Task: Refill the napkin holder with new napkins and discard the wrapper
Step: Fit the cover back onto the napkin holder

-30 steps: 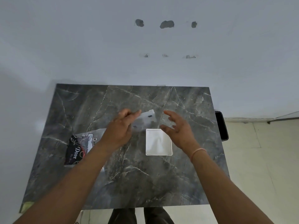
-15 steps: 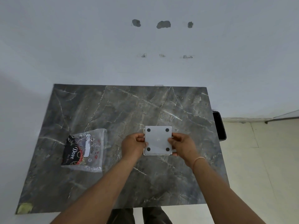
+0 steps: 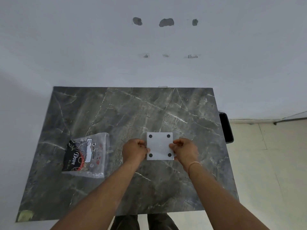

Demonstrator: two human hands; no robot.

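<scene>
I see the napkin holder (image 3: 159, 146) on the marble tabletop (image 3: 116, 113), its four-dotted face up; left hand (image 3: 135, 150) pinches its left edge, right hand (image 3: 186, 150) its right edge; fingers (image 3: 174, 145) curled closed on the holder between them; wrapper (image 3: 86, 155) lies well apart, left of both hands.

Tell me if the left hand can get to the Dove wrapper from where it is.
Probably yes. The wrapper lies flat on the table, left of the left hand, nothing between them; but that hand first has to let go of the napkin holder.
</scene>
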